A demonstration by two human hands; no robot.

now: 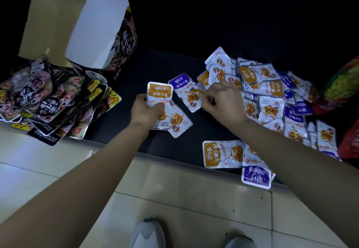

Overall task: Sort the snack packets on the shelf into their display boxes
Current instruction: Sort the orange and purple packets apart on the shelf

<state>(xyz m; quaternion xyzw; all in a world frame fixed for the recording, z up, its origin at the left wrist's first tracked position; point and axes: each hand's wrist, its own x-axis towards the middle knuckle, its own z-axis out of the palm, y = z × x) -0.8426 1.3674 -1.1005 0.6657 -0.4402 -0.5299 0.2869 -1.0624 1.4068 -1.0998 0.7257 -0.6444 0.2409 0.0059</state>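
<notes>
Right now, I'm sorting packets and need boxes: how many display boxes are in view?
1: an open box at the back left, behind the dark packets. Others may be hidden in darkness.

The packet [159,100] gripped in the left hand [144,111] is silver with an orange header band and white lettering. The loose packets [272,96] on the black shelf [136,69] share that silver, some headed orange, some purple, all printed with orange strips. The left pile [48,100] is black and mauve with yellow tags. The box [97,30] has a white flap, a brown inside and dark print outside. The floor tiles [174,199] are cream.
</notes>
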